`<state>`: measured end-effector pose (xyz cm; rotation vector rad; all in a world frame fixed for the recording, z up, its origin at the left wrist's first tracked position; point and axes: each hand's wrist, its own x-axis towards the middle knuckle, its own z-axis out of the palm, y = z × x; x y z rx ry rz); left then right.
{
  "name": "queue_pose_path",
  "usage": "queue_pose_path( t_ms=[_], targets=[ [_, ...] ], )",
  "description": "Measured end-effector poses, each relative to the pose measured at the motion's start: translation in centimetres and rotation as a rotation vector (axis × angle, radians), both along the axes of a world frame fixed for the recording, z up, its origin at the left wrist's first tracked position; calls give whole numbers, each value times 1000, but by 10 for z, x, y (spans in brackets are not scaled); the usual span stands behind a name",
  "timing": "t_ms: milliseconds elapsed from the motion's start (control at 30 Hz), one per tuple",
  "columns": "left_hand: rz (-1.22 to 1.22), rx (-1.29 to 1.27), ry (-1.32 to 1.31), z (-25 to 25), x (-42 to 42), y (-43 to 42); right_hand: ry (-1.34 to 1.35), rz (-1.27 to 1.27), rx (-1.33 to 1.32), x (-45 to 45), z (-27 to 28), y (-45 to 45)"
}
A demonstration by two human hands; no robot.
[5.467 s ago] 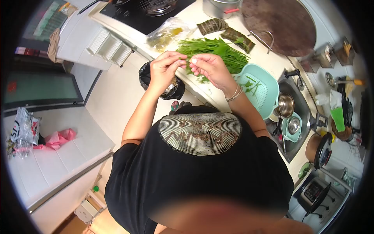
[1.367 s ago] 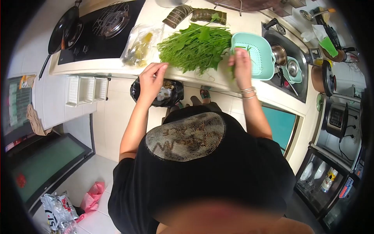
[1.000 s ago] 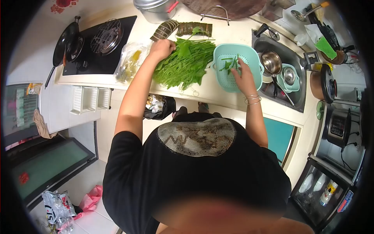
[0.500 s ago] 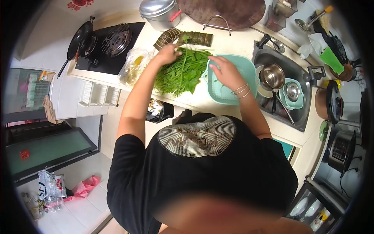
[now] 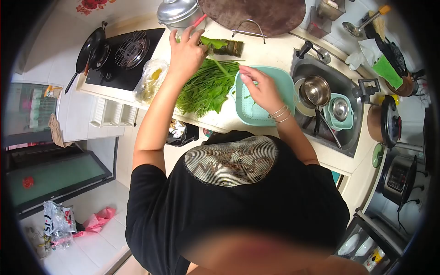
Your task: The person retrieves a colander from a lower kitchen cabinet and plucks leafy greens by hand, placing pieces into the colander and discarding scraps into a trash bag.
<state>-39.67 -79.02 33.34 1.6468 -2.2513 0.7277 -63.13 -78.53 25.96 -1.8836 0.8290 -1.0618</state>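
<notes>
My left hand [image 5: 187, 54] is raised over the upper left of the green bunch [image 5: 206, 89], its outer fingers spread. Between its thumb side and my right hand slants a leafy stalk [image 5: 222, 68], apparently pinched by the left thumb and finger; the contact is partly hidden. My right hand [image 5: 260, 88], with bracelets at the wrist, hovers over the left part of the mint-green basket [image 5: 284, 117], thumb and index apart beside the stalk's lower part. A few green pieces lie in the basket. Behind the greens is a dark leaf-wrapped bundle [image 5: 233, 48].
A plastic bag [image 5: 150, 82] lies left of the greens, near the black stove [image 5: 110, 75]. A lidded metal pot [image 5: 178, 13] and a round brown board [image 5: 256, 13] stand behind. To the right, the sink [image 5: 353, 145] holds metal bowls [image 5: 316, 90]. A bin [image 5: 183, 137] is below the counter edge.
My left hand has moved from the bin side up to the bunch, and the leafy stalk is now lifted. My right hand has left the basket's inside for its left side, after green pieces appeared there.
</notes>
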Motion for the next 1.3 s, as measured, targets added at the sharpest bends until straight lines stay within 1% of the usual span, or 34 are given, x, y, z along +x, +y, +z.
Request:
queue_pose_path(
  t_ms=[33, 100, 133, 167, 200, 233, 300, 333, 367, 433, 500, 533, 633, 733, 800, 833, 867, 900, 933, 967, 1000, 1033, 1100, 1133, 1167, 1233, 1300],
  targets=[
    [6, -4, 0, 7, -6, 5, 0, 6, -4, 6, 3, -1],
    [-4, -69, -57, 16, -16, 15, -189, 127, 246, 17, 10, -1],
    [-12, -101, -78, 17, -19, 19, -193, 130, 248, 20, 15, -1],
    [-12, -97, -81, 16, -21, 23, -185, 218, 357, 21, 21, 0],
    [4, -49, -81, 14, -24, 27, -175, 305, 467, 22, 24, 2],
    [17, 0, -80, 13, -27, 32, -176, 300, 471, 24, 22, 3],
    [-39, 17, -57, 12, -36, 44, -31, 261, 350, 25, 13, 2],
    [-35, 86, -70, 13, -38, 49, -57, 196, 266, 27, 9, 3],
    [-42, 153, -82, 13, -42, 54, 18, 147, 125, 26, 8, 4],
    [-95, 259, 108, 9, -42, 60, 237, -5, -360, 26, 1, 5],
    [-91, 323, 142, 9, -46, 67, 411, -3, -553, 24, 0, 10],
    [-122, 336, 137, -5, -47, 67, 478, 55, -519, 11, 8, 16],
    [-103, 363, 71, -6, -54, 69, 311, 36, -510, 5, 0, 18],
    [-109, 368, 214, -12, -60, 71, 255, 5, -467, -1, -1, 22],
    [-123, 357, 251, -16, -63, 70, 79, 11, -396, -2, -3, 24],
    [-136, 339, 322, -19, -62, 69, 77, 0, -396, -1, -4, 24],
    [-149, 323, 393, -23, -61, 69, 16, 7, -333, 0, -5, 24],
    [-159, 327, 387, -26, -61, 69, -45, 15, -268, -1, -4, 25],
    [-173, 329, 451, -29, -61, 68, -45, 3, -267, -2, -2, 24],
    [-187, 331, 516, -31, -61, 68, -109, 35, -215, -3, 1, 24],
    [-190, 351, 634, -32, -62, 69, -173, 68, -165, -4, 4, 23],
    [-202, 355, 632, -34, -59, 70, -172, 56, -166, -5, 6, 23],
    [-81, 287, 756, -41, -51, 67, -281, 60, 109, -9, 8, 21],
    [-91, 189, 761, -46, -44, 62, -299, -28, 61, -9, 6, 15],
    [38, 231, 654, -51, -25, 53, -263, -90, 2, -13, 3, 8],
    [89, 341, 637, -59, -7, 39, -506, -107, 130, -10, -9, -6],
    [127, 675, 328, -74, 18, 35, -629, -28, 260, -14, -11, -13]
  ],
)
